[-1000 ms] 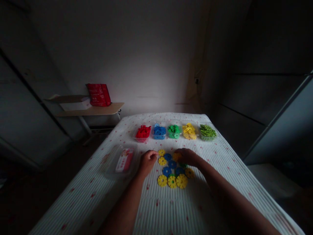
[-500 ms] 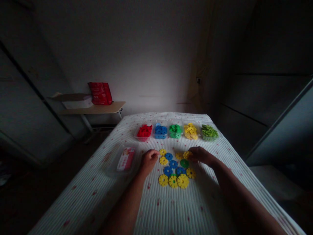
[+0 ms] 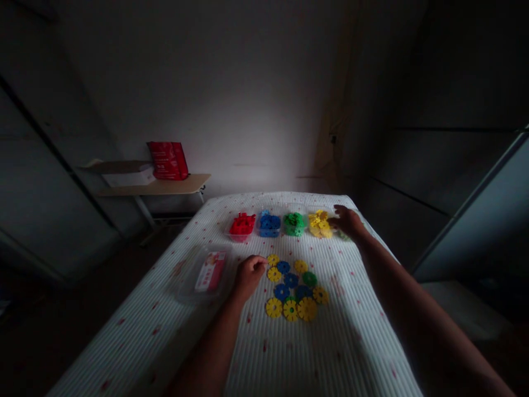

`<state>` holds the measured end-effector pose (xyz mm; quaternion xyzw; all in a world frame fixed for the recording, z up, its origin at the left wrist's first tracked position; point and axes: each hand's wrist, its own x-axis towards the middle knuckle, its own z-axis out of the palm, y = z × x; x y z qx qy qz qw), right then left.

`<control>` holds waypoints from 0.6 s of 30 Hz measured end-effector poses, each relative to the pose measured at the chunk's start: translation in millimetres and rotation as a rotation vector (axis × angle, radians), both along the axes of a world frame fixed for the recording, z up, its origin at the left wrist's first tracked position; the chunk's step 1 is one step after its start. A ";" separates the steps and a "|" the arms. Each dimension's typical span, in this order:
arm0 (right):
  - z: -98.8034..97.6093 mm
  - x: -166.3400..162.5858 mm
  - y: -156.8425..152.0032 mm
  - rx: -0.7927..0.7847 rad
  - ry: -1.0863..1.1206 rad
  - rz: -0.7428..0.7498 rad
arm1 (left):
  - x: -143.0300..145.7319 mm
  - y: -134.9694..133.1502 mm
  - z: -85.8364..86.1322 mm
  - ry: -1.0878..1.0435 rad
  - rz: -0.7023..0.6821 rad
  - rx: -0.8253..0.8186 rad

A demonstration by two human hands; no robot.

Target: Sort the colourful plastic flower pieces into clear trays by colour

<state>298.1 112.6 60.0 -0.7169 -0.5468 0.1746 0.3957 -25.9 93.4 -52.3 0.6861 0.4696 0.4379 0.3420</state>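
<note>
My left hand rests on the cloth with its fingers curled closed, just left of a yellow notched disc; nothing shows in it. Beside it lies a loose group of snowflake-style discs: yellow ones, blue ones and a green one, some overlapping. My right hand reaches to the far row of tubs, fingers apart, at the right side of the tub of yellow discs. I see no disc in its fingers. It partly covers the tub of light green pieces.
Tubs of red pieces, blue discs and green discs continue the row leftward. A clear lid with a pink label lies left of my left hand. A side table with a red bag stands by the wall.
My right hand has moved from the loose discs, where it held a yellow one, forward to the yellow tub. That yellow disc is gone from the group. My left hand stays in place.
</note>
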 end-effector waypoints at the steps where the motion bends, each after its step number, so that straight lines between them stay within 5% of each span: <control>1: -3.3 2.4 -1.7 0.002 -0.022 -0.017 | 0.2 -0.5 0.9 -0.001 0.001 0.001; 10: -69.4 -7.1 -60.8 -0.091 -0.123 0.201 | 1.8 -2.9 3.9 0.001 0.007 0.023; 18: -67.8 -41.1 -71.0 -0.177 -0.181 0.454 | 1.3 -1.2 0.9 0.021 0.014 0.020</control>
